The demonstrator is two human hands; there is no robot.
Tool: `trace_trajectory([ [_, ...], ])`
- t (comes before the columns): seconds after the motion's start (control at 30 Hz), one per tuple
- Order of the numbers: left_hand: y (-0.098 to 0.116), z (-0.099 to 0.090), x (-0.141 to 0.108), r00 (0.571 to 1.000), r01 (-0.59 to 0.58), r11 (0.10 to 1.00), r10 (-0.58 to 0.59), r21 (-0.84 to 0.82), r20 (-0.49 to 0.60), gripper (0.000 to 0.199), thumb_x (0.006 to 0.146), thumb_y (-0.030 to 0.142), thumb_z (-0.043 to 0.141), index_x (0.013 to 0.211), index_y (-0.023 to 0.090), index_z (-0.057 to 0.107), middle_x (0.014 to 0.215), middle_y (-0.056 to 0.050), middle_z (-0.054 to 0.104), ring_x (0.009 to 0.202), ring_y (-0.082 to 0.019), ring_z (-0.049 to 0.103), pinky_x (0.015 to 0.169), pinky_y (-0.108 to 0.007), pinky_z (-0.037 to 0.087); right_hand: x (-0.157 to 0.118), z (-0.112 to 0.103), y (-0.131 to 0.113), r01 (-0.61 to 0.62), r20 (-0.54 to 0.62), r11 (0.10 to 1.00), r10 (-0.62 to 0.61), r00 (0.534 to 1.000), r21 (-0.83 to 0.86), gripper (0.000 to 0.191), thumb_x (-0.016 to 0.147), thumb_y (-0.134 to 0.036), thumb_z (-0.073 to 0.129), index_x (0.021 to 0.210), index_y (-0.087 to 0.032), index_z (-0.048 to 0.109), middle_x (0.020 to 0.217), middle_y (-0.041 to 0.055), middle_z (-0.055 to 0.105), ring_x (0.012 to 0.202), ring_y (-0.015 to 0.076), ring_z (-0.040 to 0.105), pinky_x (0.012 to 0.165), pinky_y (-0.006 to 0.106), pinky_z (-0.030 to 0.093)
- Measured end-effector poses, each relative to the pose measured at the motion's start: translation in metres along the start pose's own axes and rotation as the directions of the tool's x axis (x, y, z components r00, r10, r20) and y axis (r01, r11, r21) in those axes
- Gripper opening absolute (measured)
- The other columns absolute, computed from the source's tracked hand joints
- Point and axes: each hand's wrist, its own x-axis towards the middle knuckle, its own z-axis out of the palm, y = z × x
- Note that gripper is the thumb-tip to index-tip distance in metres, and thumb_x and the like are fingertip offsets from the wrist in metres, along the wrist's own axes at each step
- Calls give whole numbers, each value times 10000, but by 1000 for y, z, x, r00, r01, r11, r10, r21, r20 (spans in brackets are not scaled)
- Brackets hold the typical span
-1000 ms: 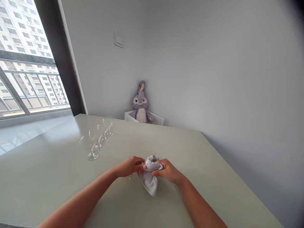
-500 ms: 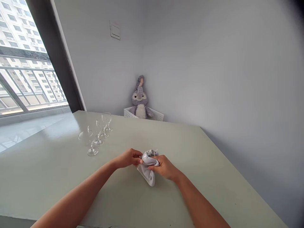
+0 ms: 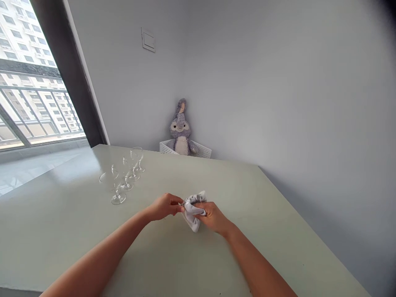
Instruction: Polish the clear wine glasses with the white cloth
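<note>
Over the middle of the table, my right hand is closed around a crumpled light grey cloth. The cloth wraps a clear stemmed glass, of which only a few shiny bits show. My left hand pinches the glass at its left end, thumb and fingers close together by the edge of the cloth. A lower fold of the cloth hangs down between my hands. The fingertips of my right hand are partly hidden in the cloth.
Several clear stemmed glasses stand upright in a row on the pale green table, left of my hands. Behind the table's far edge, a plush rabbit sits in a white perforated basket. A window is at left.
The hanging fold of cloth has drawn up and looks shorter, and the upper part of the cloth has shifted around the glass. Both hands keep their grip; the view has moved slightly.
</note>
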Motion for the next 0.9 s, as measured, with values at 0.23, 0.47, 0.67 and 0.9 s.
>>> trace_trajectory([
  [0.23,-3,-7,0,977,124,938,-58,-325,206,425,726,550,501,730,136,599,506,36,422,477,-73,328,485,-210,259,4,-18,18,196,-54,827,-263,963,-526,414,735,-34,436,969,-295,658,910,-16,681,856,168,579,781,303,419],
  [0.47,-18,-4,9,933,273,951,-299,-145,-202,463,714,591,448,739,157,606,515,38,438,441,-67,305,440,-198,239,1,-35,32,-105,-605,877,-233,761,-469,428,773,-115,423,1160,-245,552,1070,44,632,904,213,583,768,352,447],
  [0.67,-16,14,9,931,263,945,-195,196,-308,243,732,388,483,674,187,607,522,31,493,459,-86,394,453,-203,240,3,7,-3,277,-89,851,-350,933,-445,551,768,-302,577,1291,-290,404,1253,18,513,1228,268,342,1056,484,137],
  [0.9,-1,40,1,929,-160,745,336,647,-156,268,819,364,464,682,180,605,591,-26,584,565,-140,511,551,-249,316,8,6,10,-55,-215,995,36,976,-83,282,817,-375,475,987,-252,663,988,49,652,910,230,565,852,386,383],
])
